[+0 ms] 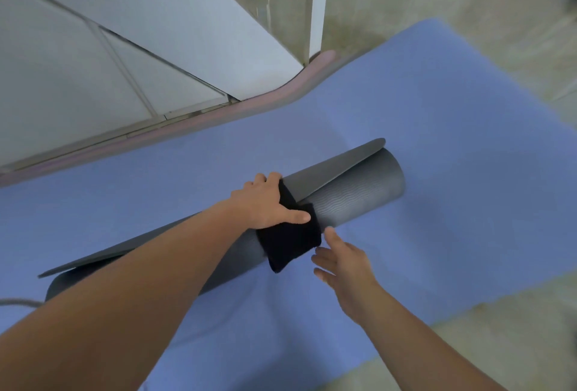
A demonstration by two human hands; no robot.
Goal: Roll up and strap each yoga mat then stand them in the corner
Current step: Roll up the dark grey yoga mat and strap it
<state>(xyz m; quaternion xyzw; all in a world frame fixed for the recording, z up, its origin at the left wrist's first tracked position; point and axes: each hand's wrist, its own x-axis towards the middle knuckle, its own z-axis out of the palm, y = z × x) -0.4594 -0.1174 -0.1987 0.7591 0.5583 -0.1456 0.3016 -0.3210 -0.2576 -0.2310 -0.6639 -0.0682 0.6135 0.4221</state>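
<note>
The rolled grey mat [359, 191] lies on its side across a flat blue mat [437, 109]. A black strap [290, 241] goes around its middle. I see the left hand [265, 203] curled over the roll and strap, thumb pressing the strap. The right hand [346, 262] is just beside the strap, fingers straight and spread, holding nothing. Bare floor [499, 16] lies around the mats.
</note>
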